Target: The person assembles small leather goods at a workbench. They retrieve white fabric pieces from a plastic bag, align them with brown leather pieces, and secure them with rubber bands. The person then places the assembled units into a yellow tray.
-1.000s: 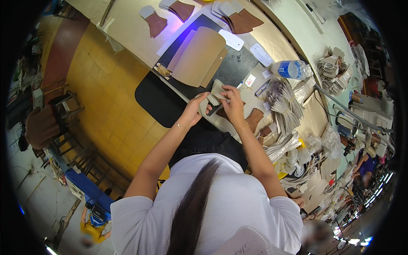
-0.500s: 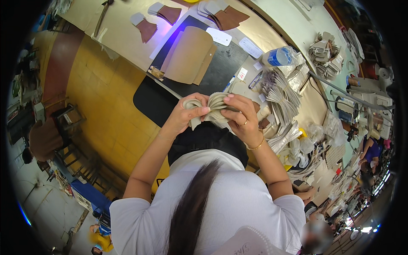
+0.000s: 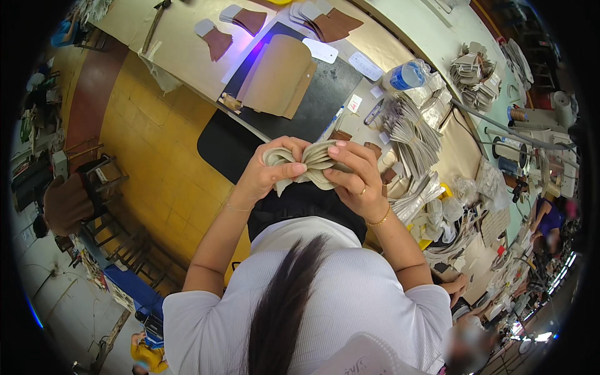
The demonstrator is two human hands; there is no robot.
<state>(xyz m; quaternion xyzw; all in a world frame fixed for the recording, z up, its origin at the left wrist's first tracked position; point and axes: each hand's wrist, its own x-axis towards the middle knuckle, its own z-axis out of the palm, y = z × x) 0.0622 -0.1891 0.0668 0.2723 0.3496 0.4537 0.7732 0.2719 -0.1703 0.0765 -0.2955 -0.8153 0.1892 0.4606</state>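
Both my hands hold a small stack of pale grey-green cut pieces (image 3: 315,157), pinched at the middle and fanned out at the ends. My left hand (image 3: 267,167) is closed on the stack's left part, thumb lying across its middle. My right hand (image 3: 360,172) grips the fanned right edges between thumb and fingers. The stack is held above my lap, just in front of the table edge. What the pieces are made of, I cannot tell for certain. Beyond my hands, a curled tan sheet (image 3: 275,76) lies on a black board (image 3: 334,90).
Brown and white cut pieces (image 3: 331,24) lie in fanned piles at the back. At the right are bundles of grey pieces (image 3: 412,134), a clear plastic tub with a blue band (image 3: 406,76) and a pen (image 3: 337,115). A hammer (image 3: 152,28) rests at the far left of the table.
The fanned layers in my hands have spread a little differently, with the right end opened wider. Both hands stay in nearly the same place, still holding the stack.
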